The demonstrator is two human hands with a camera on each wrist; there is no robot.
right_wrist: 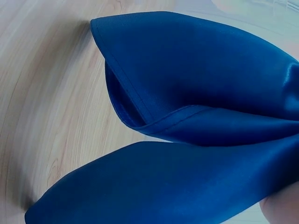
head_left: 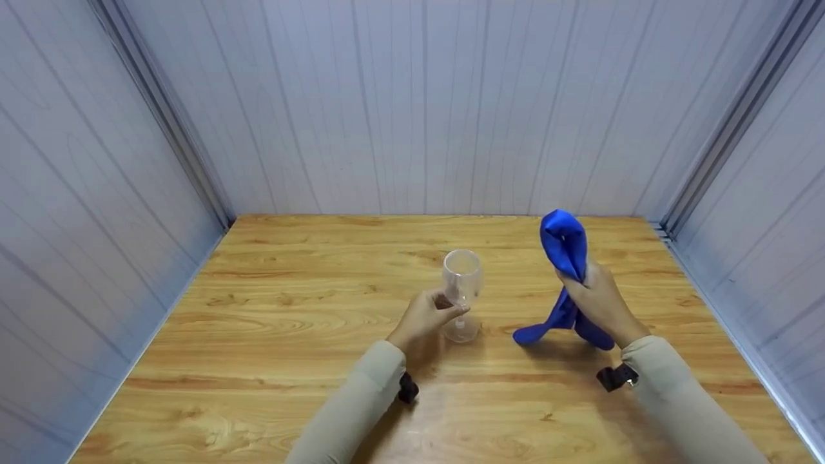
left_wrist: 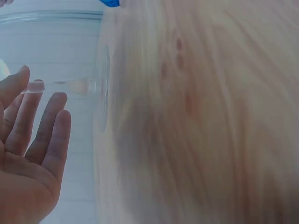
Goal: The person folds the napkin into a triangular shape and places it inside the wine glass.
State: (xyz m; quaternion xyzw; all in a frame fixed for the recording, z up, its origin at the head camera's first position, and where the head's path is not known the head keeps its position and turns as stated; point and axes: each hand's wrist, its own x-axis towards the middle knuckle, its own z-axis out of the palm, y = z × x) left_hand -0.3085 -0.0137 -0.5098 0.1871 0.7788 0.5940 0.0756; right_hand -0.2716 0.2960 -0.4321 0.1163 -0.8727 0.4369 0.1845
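Observation:
A clear stemmed wine glass (head_left: 462, 283) stands upright on the wooden table, right of the middle. My left hand (head_left: 427, 317) pinches its stem between thumb and fingers; in the left wrist view the thumb and fingertips meet at the stem (left_wrist: 58, 86), just above the round foot (left_wrist: 103, 88). To the right, my right hand (head_left: 599, 299) grips a shiny blue cloth (head_left: 562, 241) gathered at its middle. A folded loop rises above that fist, and two tails hang below it. Hemmed cloth edges (right_wrist: 135, 100) show in the right wrist view, where little of the hand is visible.
The table (head_left: 290, 322) has a light wood grain. Pale panelled walls (head_left: 387, 109) enclose it at the back and both sides, with metal corner strips (head_left: 722, 122). A small black device is strapped at each wrist, the right one (head_left: 617, 376) close to the cloth's tail.

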